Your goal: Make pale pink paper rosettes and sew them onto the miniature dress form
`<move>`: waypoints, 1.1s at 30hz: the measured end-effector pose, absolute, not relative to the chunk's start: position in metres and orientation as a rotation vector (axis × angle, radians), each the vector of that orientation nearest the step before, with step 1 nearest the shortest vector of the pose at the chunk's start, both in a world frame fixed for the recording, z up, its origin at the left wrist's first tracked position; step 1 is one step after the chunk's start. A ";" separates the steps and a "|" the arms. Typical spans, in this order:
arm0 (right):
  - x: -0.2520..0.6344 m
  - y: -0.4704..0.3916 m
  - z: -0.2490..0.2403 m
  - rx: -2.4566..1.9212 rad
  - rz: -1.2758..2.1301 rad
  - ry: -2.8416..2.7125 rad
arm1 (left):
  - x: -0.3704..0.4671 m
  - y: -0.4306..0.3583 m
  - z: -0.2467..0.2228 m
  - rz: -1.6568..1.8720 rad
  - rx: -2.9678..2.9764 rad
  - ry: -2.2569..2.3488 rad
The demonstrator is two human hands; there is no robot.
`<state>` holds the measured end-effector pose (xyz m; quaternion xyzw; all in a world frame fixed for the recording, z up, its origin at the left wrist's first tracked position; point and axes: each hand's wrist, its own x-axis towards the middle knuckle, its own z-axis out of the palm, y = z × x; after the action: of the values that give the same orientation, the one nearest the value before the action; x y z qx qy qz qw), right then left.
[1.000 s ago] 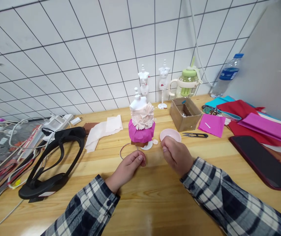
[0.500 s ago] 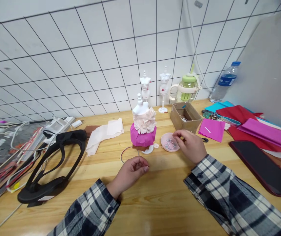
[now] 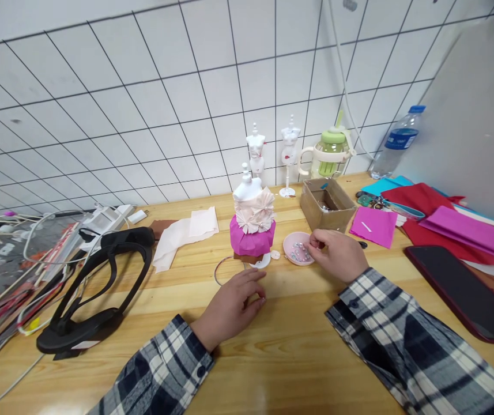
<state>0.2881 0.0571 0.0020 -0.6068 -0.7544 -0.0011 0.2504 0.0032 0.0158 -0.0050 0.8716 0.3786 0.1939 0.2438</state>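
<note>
A small white mannequin (image 3: 247, 189) stands in front of me, dressed in a cream ruffled top (image 3: 255, 212) and a puffed magenta skirt (image 3: 252, 236). To its right lies a shallow pink dish (image 3: 290, 241) of small shiny beads (image 3: 300, 252). My right hand (image 3: 337, 253) is at the dish's right side, thumb and forefinger pinched over the beads; whatever is between the fingertips is too small to make out. Below the mannequin my left hand (image 3: 236, 305) hovers over or rests on the table, fingers curved and apart, holding nothing I can see. A thin ring (image 3: 217, 271) lies just behind it.
Two bare mannequins (image 3: 290, 151) and a green-lidded cup (image 3: 332, 151) stand by the wall. A cardboard box (image 3: 322, 213) is behind the dish. At right are a phone (image 3: 463, 294) and coloured fabric (image 3: 475, 230). Cream cloth (image 3: 180, 237), a black headset (image 3: 136, 288) and cables are left.
My left hand's fingers have spread and lifted from a curled pose. My right fingertips are lower, in among the beads. The view has shifted slightly.
</note>
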 end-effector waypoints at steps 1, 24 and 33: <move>0.289 0.056 0.003 -1.640 -0.006 -2.079 | 0.004 0.016 -0.005 0.514 2.402 1.039; 0.262 0.096 -0.017 -1.698 -0.184 -2.329 | 0.018 0.073 -0.010 0.501 2.329 1.227; 0.259 0.103 -0.016 -1.626 -0.191 -2.174 | 0.019 0.089 -0.011 0.545 2.493 1.230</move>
<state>0.2595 0.1032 -0.0156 -0.5842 -0.7814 -0.0687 0.2084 0.0195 0.0889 -0.0113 0.8696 0.4290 0.1901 0.1538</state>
